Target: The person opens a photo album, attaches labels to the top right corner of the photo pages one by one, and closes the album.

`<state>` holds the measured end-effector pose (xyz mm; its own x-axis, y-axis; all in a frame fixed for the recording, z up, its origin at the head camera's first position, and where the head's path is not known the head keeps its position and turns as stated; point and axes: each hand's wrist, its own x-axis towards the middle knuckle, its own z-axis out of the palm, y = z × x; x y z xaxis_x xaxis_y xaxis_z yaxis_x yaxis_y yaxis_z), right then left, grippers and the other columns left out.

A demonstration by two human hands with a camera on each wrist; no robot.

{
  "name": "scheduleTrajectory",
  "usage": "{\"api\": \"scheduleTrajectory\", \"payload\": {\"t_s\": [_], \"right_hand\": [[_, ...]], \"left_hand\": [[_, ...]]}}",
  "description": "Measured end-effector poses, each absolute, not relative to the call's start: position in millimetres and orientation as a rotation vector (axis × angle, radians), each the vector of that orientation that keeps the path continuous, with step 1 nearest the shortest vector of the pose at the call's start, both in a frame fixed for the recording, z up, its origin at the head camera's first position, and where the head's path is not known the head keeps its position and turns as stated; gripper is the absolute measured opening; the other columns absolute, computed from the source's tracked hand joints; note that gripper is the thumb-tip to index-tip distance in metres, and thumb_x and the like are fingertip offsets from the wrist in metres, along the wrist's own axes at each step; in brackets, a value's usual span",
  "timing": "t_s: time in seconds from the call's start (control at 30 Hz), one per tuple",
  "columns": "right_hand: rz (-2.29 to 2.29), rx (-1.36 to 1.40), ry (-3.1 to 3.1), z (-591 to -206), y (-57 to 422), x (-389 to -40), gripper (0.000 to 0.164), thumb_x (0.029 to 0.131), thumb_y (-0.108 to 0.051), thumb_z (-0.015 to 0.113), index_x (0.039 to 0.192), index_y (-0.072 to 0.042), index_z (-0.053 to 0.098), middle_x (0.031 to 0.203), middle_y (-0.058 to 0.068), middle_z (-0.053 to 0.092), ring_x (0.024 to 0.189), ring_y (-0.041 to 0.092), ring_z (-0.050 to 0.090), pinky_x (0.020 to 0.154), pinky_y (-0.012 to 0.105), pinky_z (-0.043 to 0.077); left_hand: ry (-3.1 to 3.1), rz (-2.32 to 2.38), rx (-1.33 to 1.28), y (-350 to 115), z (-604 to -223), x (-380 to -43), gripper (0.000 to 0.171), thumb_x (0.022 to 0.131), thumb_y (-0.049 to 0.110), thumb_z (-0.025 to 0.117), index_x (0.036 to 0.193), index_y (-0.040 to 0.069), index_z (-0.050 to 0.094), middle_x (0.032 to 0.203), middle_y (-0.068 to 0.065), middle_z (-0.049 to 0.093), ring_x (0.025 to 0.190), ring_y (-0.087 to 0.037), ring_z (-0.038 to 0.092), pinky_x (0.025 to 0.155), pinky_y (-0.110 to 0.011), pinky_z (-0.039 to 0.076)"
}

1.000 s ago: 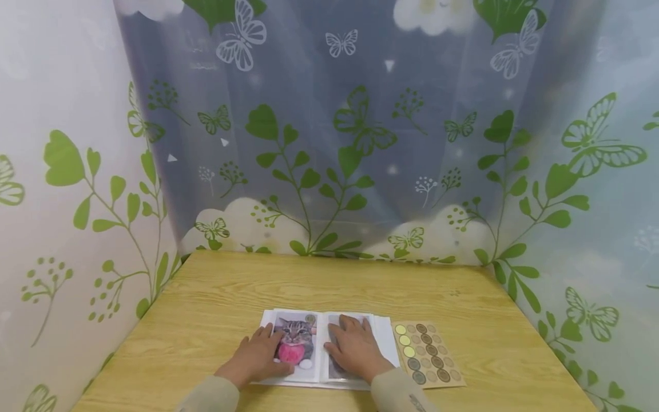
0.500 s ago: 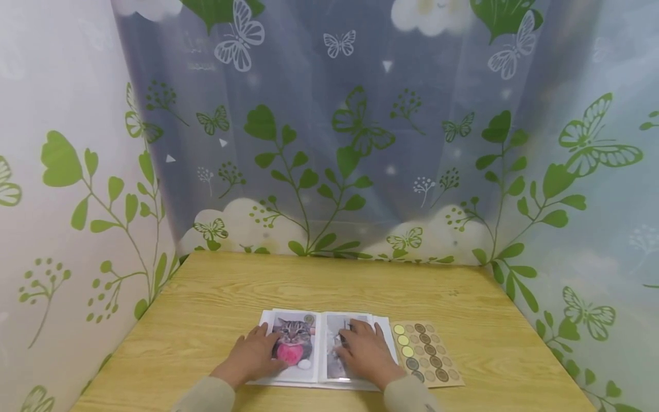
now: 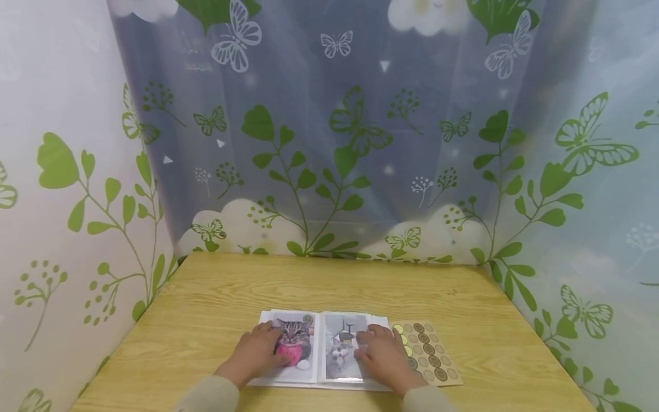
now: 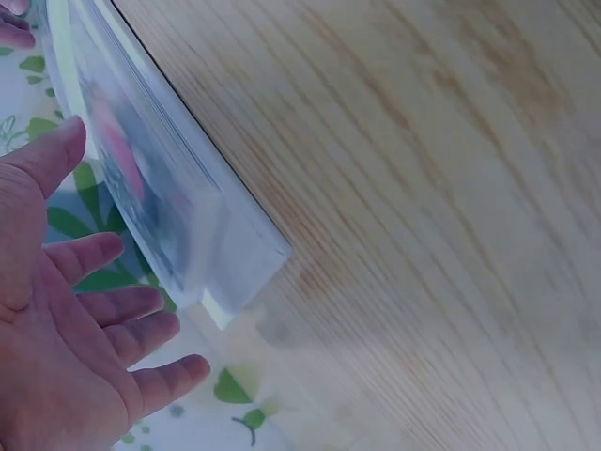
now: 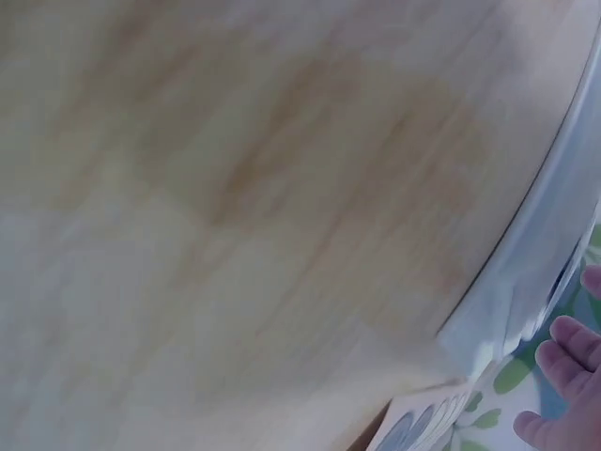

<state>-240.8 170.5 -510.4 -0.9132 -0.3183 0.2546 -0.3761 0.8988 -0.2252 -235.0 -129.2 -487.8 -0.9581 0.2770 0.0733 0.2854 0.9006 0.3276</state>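
A white photo album [image 3: 320, 366] lies spread on the wooden table. Its left page bears a photo of a tabby cat [image 3: 294, 337] with a pink heart, a round sticker [image 3: 307, 319] in the photo's upper corner. On the right page is a picture of a small light-coloured cat [image 3: 338, 355]. My left hand [image 3: 252, 353] rests on the left page's outer side, and its fingers look spread in the left wrist view. My right hand [image 3: 385, 356] lies over the right page's outer edge, fingers loosely extended, partly hiding the picture. Neither hand grips anything.
Just right of the album, a brown sheet of round stickers [image 3: 429, 352] lies on the table [image 3: 329, 286], partly covered by my right hand. Curtains [image 3: 309, 143] printed with leaves and butterflies stand behind the table and along both sides.
My right hand has slid rightward across the right page to its outer edge, uncovering the cat picture there. My left hand has stayed nearly in place on the left page.
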Motion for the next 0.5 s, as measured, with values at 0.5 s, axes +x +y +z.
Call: {"api": "scheduleTrajectory", "payload": {"t_s": [0.5], "right_hand": [[0.518,0.277,-2.838,-502,219,-234,0.038,0.095,-0.026,0.066,0.124,-0.001,0.066,0.121,0.021,0.061,0.113,0.041,0.057,0.092,0.059,0.047]], "left_hand": [[-2.926,-0.546,-0.554,-99,-480,-237,0.060,0.084,0.035,0.076,0.128,-0.003,0.059,0.127,-0.027,0.058,0.119,-0.046,0.054,0.094,-0.063,0.045]]}}
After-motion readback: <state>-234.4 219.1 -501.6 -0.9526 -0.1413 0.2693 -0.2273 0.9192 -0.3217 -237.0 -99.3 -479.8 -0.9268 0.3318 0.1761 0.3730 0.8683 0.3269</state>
